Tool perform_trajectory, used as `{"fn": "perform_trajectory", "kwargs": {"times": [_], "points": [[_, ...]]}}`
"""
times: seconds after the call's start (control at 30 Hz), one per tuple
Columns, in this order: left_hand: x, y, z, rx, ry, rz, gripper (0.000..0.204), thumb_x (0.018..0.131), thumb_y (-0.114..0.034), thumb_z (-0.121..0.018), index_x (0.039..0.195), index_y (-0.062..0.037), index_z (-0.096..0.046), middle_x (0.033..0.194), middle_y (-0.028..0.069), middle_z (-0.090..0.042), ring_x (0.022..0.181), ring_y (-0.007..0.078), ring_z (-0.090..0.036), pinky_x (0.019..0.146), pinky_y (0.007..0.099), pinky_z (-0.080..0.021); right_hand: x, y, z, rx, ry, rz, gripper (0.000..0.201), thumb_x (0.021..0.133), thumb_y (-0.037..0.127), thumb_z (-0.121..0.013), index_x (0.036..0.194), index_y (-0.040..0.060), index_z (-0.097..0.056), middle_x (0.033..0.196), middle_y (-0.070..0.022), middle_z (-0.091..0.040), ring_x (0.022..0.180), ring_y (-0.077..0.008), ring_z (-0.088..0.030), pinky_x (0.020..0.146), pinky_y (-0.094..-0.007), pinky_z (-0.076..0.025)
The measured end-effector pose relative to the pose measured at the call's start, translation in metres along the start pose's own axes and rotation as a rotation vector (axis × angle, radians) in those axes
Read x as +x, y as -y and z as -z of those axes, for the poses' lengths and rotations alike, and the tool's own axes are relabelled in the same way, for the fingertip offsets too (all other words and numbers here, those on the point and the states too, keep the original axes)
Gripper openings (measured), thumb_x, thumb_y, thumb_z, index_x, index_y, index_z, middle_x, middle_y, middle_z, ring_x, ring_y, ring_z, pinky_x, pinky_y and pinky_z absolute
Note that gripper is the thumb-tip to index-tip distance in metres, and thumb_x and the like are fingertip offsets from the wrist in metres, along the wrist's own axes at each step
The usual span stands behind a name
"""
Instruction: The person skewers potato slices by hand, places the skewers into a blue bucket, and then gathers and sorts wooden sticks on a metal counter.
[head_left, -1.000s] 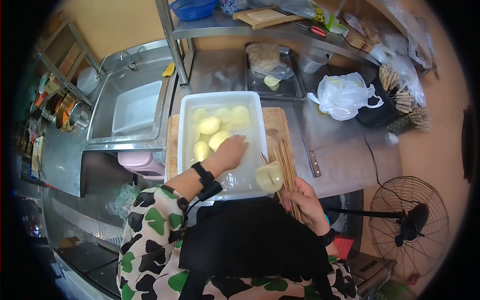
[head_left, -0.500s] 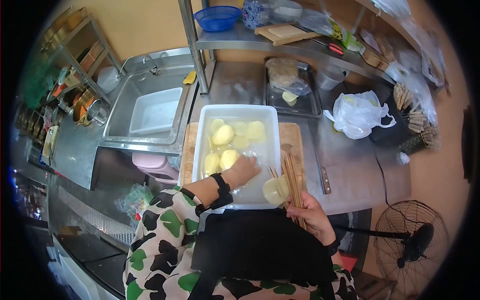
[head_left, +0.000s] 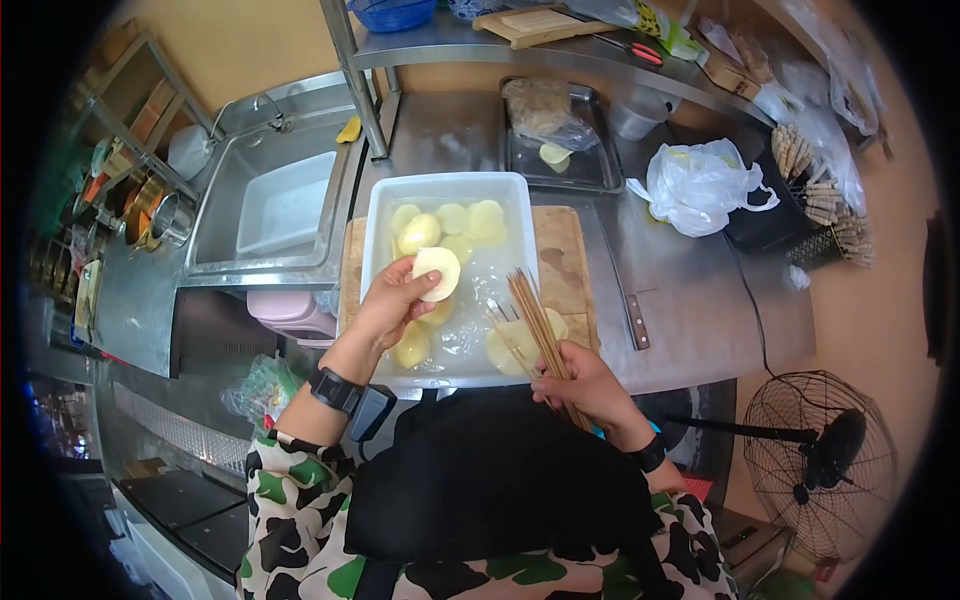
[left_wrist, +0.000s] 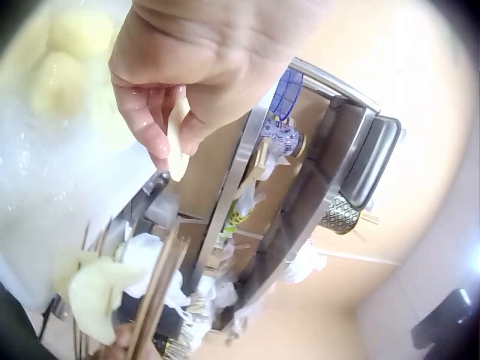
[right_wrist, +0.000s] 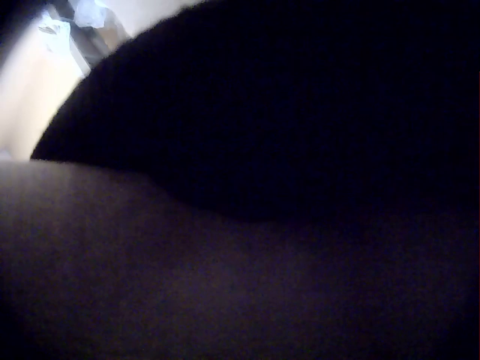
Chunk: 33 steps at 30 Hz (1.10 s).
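Between thumb and fingers, my left hand [head_left: 392,300] pinches a pale potato slice [head_left: 437,273] above a white tub [head_left: 375,215] of water. Edge-on, the slice looks thin in the left wrist view. My right hand [head_left: 592,385] grips a bundle of wooden skewers [head_left: 540,325] near the tub's front right corner. Potato slices [left_wrist: 94,300] are threaded on skewers at that bundle's left side. Peeled potatoes [head_left: 418,234] and more loose slices [head_left: 486,221] lie in the water. The right wrist view is mostly dark, with its hand hidden.
Beneath the tub is a wooden cutting board [head_left: 562,260], with a long knife [head_left: 637,320] to its right. A dark metal tray [head_left: 520,165] and a white plastic bag [head_left: 700,190] stand behind. A sink [head_left: 215,235] is at left, a fan [head_left: 820,450] at right.
My left hand has come up out of the water with a potato slice and moved left. The right hand stays with the skewers, whose slices now appear over the tub's front right corner.
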<state>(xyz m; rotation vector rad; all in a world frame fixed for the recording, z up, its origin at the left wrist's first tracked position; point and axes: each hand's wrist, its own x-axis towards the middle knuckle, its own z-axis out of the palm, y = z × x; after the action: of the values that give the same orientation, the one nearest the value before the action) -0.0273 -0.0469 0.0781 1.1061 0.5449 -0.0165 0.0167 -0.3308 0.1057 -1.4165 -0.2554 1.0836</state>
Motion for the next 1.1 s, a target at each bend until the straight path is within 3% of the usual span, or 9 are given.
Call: {"fn": "perform_trajectory", "kwargs": {"times": [0.17, 0.37, 0.47, 0.57, 0.77, 1.0, 1.1], "points": [[-0.021, 0.0, -0.015, -0.221, 0.114, 0.015, 0.027, 0.086, -0.009, -0.061, 0.112, -0.0045, -0.053, 0.097, 0.0061, -0.064, 0.077, 0.0123, -0.065, 0.056, 0.017, -0.054, 0.001, 0.001, -0.006, -0.026, 0.054, -0.035, 0.024, 0.081, 0.007, -0.066, 0.096, 0.0044, -0.047, 0.078, -0.0037, -0.057, 0.066, -0.0077, -0.057, 0.053, -0.0183, -0.043], [-0.027, 0.011, -0.015, -0.193, 0.078, -0.042, 0.025, 0.087, -0.007, -0.06, 0.11, -0.0046, -0.053, 0.094, 0.0065, -0.064, 0.074, 0.0132, -0.065, 0.058, 0.0174, -0.055, 0.003, -0.004, -0.011, -0.011, 0.096, -0.012, 0.024, 0.081, 0.007, -0.066, 0.096, 0.0051, -0.047, 0.08, -0.0016, -0.055, 0.069, -0.0076, -0.058, 0.053, -0.0185, -0.044], [-0.025, 0.02, -0.008, -0.234, 0.082, 0.011, 0.027, 0.086, -0.005, -0.06, 0.112, -0.0051, -0.054, 0.093, 0.0062, -0.064, 0.072, 0.0118, -0.065, 0.053, 0.0142, -0.053, 0.001, -0.005, -0.016, -0.007, 0.081, -0.017, 0.025, 0.08, 0.006, -0.067, 0.097, 0.0046, -0.048, 0.079, -0.0012, -0.055, 0.069, -0.0078, -0.059, 0.053, -0.0182, -0.044], [-0.028, 0.022, -0.011, -0.291, 0.061, 0.11, 0.027, 0.086, -0.005, -0.059, 0.112, -0.0049, -0.054, 0.092, 0.0055, -0.064, 0.07, 0.0104, -0.065, 0.054, 0.0132, -0.053, 0.001, -0.006, -0.018, 0.014, 0.079, -0.006, 0.026, 0.08, 0.006, -0.067, 0.098, 0.0039, -0.048, 0.078, -0.0011, -0.055, 0.068, -0.0079, -0.059, 0.053, -0.018, -0.044], [-0.04, 0.028, -0.02, -0.284, 0.04, 0.123, 0.029, 0.087, -0.004, -0.058, 0.116, -0.0058, -0.053, 0.095, 0.0043, -0.063, 0.073, 0.0093, -0.064, 0.059, 0.0147, -0.054, 0.003, -0.012, -0.023, 0.063, 0.066, 0.02, 0.025, 0.081, 0.005, -0.066, 0.098, 0.0034, -0.048, 0.076, -0.0021, -0.056, 0.066, -0.0079, -0.058, 0.052, -0.0182, -0.043], [-0.044, 0.031, -0.018, -0.189, 0.014, 0.027, 0.023, 0.086, -0.008, -0.061, 0.11, -0.0051, -0.059, 0.096, 0.0018, -0.064, 0.084, 0.0081, -0.061, 0.07, 0.0209, -0.051, 0.008, -0.012, -0.025, 0.028, 0.007, 0.03, 0.023, 0.081, 0.004, -0.065, 0.097, 0.0032, -0.048, 0.076, -0.0016, -0.055, 0.065, -0.0083, -0.057, 0.051, -0.0185, -0.043], [-0.044, 0.033, -0.013, -0.027, 0.017, -0.159, 0.022, 0.086, -0.008, -0.062, 0.108, -0.0028, -0.061, 0.093, 0.0013, -0.064, 0.082, 0.0067, -0.06, 0.072, 0.0214, -0.049, 0.009, -0.009, -0.027, 0.054, 0.035, 0.033, 0.024, 0.08, 0.004, -0.066, 0.097, 0.0031, -0.048, 0.077, -0.0015, -0.054, 0.065, -0.0087, -0.057, 0.051, -0.0187, -0.043]]}}
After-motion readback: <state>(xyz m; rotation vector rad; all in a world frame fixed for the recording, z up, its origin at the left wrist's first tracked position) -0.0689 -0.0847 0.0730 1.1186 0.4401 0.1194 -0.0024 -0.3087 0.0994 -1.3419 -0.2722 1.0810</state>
